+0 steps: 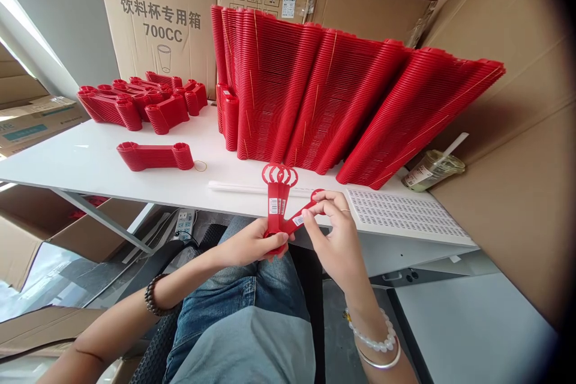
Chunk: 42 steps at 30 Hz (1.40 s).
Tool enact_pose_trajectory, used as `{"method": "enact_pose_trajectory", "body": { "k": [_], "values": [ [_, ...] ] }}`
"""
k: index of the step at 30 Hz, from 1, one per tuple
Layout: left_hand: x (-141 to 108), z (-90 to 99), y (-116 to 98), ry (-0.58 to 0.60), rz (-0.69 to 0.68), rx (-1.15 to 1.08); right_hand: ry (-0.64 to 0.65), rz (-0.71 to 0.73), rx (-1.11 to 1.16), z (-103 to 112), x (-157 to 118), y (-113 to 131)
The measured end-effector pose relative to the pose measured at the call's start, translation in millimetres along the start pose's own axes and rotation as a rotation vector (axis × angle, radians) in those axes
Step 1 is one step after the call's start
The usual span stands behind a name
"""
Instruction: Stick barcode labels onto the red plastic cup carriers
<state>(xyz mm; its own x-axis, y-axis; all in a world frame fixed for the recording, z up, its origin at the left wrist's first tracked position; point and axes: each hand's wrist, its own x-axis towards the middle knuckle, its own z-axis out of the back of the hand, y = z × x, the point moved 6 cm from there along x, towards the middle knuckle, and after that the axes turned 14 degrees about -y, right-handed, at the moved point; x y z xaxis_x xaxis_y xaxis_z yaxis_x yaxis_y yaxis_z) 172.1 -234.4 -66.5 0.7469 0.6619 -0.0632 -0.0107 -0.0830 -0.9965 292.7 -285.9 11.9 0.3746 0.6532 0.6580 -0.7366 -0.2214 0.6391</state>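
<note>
Head view: left hand [265, 241] is gripping fanned red pieces [279, 207], right hand [335, 225] pinching one labelled piece [299, 219] above worktop [216, 171].

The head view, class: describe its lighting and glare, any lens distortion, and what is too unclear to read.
Head view: floor at lower left washed out by glare; black, curved shading at the right edge; tall red stacks seem to fan outward, probably wide-angle stretch; print on the small white labels too fine to read.
</note>
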Motion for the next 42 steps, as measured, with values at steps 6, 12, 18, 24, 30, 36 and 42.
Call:
{"method": "enact_pose_trajectory", "body": {
  "k": [6,12,18,24,30,36,42],
  "values": [
    [-1.2,0.3,-1.1,-0.011,0.007,-0.013,0.008,0.008,-0.002,-2.6,-0.9,-0.7],
    [-1.0,0.8,-0.1,-0.012,0.010,-0.018,0.007,0.010,-0.019,-3.2,-0.7,-1.1],
    [-2.5,-0.1,-1.2,0.001,0.003,-0.060,-0.015,0.064,-0.059,-4.6,-2.2,-0.4],
    [-4.0,0.0,-6.1,-0.018,-0.033,-0.096,-0.222,0.317,-0.428,-2.8,-6.1,11.9],
    [-5.2,4.2,-7.8,-0.022,-0.059,-0.079,-0.066,0.152,-0.155,-8.2,6.1,-7.8],
    [-5.5,3.8,-7.0,-0.013,-0.035,-0.018,-0.073,0.013,-0.032,-11.8,2.9,-18.8],
    [-3.8,3.8,-3.6,-0.021,-0.015,0.000,-0.045,0.111,-0.070,-11.0,2.9,-12.7]
  ]
}}
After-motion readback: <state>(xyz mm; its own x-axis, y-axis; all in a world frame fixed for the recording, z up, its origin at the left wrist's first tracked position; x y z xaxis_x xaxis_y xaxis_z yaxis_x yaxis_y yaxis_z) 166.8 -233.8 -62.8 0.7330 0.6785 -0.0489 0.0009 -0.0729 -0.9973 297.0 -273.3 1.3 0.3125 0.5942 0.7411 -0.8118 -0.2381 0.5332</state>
